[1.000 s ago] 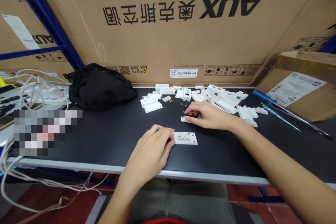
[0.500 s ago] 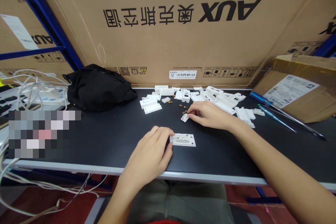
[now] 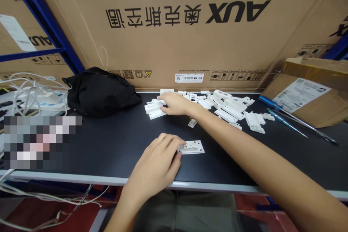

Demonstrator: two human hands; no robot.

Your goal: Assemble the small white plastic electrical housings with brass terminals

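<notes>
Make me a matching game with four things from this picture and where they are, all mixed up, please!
Things:
1. Crumpled black cloth bundle
2. Flat white rectangular plastic plate
3. Huge brown cardboard box
4. Long metal screwdriver with a blue handle

Places:
A. Behind the middle of the black tabletop
B. On the picture's right side
C. At the fingertips of the left hand
D. On the picture's left side

Right pairs: 1-D, 2-C, 3-A, 4-B.
</notes>
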